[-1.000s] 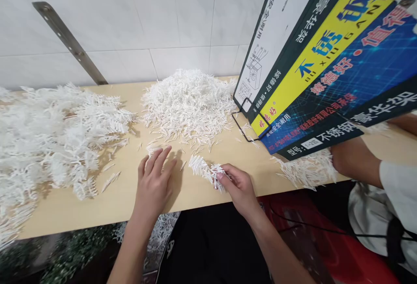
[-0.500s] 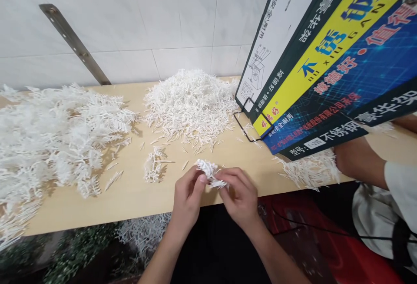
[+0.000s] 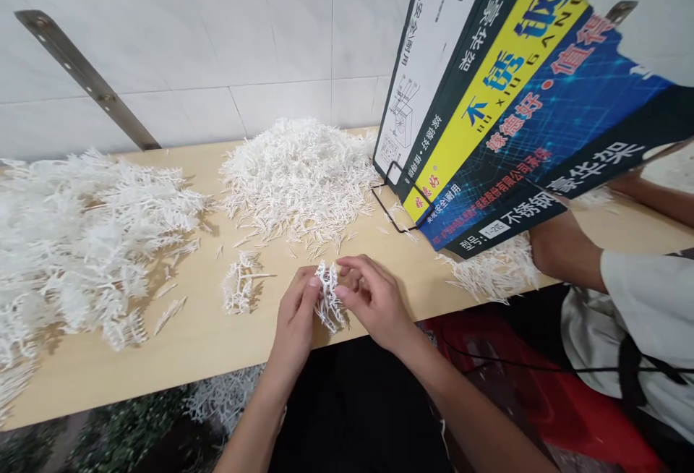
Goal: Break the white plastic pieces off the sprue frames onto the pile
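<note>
So the white branched piece (image 3: 329,310) sat right between the person's two hands, above the near edge of the table (image 3: 189,357). The left hand (image 3: 298,307) was on its left side, gripping it, thumb pressed over the upper part and the other fingers tucked mostly out of sight behind. The right hand (image 3: 374,299) was on the other side, fingers half curled, with the thumb and a fingertip right up at the piece's right edge. Couldn't tell if that one was really pinching it or just touching.

As for which way it pointed: the long axis ran roughly away from the body, one end toward the wall (image 3: 293,24), the other toward the person's lap and angled slightly right. Little prongs stuck out along it, and the lower end poked free below the fingers.

Around it, a second branched piece (image 3: 242,283) lay on the table left of the left hand, with a thin stem pointing right. Beyond the hands was a heap of loose white bits (image 3: 303,176), a bigger pile of branched clusters (image 3: 81,241) was off left, and a printed cardboard box (image 3: 499,104) leaned to the right.
</note>
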### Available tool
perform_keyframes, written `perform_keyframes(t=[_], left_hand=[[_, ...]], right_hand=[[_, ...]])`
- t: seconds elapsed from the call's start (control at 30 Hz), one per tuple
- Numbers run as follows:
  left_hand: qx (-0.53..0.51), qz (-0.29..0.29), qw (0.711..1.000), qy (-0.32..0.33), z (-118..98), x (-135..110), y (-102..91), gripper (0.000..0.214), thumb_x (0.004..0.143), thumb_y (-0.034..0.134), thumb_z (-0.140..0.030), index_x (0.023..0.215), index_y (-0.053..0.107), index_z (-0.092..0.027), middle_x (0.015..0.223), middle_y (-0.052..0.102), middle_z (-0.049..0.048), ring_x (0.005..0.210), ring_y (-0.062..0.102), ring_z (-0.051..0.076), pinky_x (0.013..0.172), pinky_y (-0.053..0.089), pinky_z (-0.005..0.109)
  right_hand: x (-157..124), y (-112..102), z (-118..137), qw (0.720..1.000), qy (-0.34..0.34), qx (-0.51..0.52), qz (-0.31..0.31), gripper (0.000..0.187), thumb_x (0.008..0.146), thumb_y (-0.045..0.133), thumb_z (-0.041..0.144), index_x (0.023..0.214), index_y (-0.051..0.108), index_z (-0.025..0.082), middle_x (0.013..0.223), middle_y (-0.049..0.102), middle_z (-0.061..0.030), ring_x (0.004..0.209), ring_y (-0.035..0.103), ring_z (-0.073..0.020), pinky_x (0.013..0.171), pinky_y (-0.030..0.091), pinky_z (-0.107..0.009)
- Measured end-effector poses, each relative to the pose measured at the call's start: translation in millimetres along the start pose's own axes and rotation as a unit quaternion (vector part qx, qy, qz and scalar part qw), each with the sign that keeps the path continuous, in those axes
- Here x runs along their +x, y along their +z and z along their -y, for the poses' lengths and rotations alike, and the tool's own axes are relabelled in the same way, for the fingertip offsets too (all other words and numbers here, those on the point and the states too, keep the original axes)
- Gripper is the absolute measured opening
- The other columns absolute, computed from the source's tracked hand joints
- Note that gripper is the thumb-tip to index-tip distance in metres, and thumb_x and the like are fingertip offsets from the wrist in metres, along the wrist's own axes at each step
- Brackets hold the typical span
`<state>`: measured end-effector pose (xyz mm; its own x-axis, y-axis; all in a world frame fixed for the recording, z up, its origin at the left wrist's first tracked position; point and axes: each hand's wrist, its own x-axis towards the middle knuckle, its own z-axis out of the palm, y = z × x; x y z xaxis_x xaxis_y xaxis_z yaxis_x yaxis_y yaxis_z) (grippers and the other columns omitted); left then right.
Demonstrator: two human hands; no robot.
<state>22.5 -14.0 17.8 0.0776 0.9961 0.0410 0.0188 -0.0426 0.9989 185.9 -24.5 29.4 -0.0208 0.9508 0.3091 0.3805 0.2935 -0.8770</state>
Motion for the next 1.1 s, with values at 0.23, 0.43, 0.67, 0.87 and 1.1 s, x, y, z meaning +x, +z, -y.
perform_keyframes(t=[0.23,0.43,0.67,0.87,1.1], left_hand=[[0.041,0.019,0.997,0.056,-2,-7,-2.5,0.028,0.105,0.055,-0.039,0.087,0.065,-0.020,0.084,0.056,0.0008,0.080,0.053,0.016,0.075,0.042,0.027],[-0.053,0.003,0.998,-0.043,4,-5,0.7,0.034,0.082,0.084,-0.043,0.102,0.071,-0.019,0.088,0.072,0.0033,0.078,0.064,0.018,0.071,0.051,0.026],[-0.087,-0.025,0.994,-0.062,6,-5,0.9,0.038,0.078,0.087,-0.040,0.105,0.069,-0.019,0.087,0.075,0.0037,0.073,0.068,0.017,0.065,0.057,0.025],[0.028,-0.073,0.995,-0.060,6,-10,5.7,0.038,0.083,0.081,-0.043,0.112,0.070,-0.021,0.086,0.074,0.0019,0.069,0.064,0.015,0.063,0.052,0.024],[0.178,-0.020,0.984,-0.022,2,-10,8.1,0.042,0.093,0.065,-0.046,0.062,0.060,-0.019,0.054,0.052,-0.0032,0.051,0.042,0.011,0.052,0.032,0.024]], right_hand=[[12,6,-3,1.000,-0.014,0.019,-0.003,0.006,0.094,0.068,0.026,0.097,0.068,0.020,0.096,0.069,-0.0042,0.070,0.057,-0.0138,0.062,0.046,-0.026],[8,0,-2,0.994,0.048,0.086,0.048,0.020,0.092,0.067,0.023,0.111,0.067,0.022,0.112,0.075,-0.0064,0.072,0.065,-0.0138,0.063,0.051,-0.025],[15,-10,-1,0.986,-0.046,0.118,0.111,0.034,0.100,0.059,0.029,0.132,0.069,0.026,0.135,0.071,-0.0079,0.128,0.062,-0.0255,0.112,0.047,-0.043],[9,0,-10,0.992,0.048,0.108,0.032,0.012,0.095,0.068,0.029,0.100,0.076,0.022,0.101,0.077,-0.0069,0.092,0.072,-0.0210,0.085,0.058,-0.034],[5,5,-25,0.984,0.120,0.123,-0.041,0.015,0.090,0.075,0.034,0.088,0.073,0.020,0.079,0.074,-0.0037,0.071,0.069,-0.0167,0.064,0.054,-0.026]])
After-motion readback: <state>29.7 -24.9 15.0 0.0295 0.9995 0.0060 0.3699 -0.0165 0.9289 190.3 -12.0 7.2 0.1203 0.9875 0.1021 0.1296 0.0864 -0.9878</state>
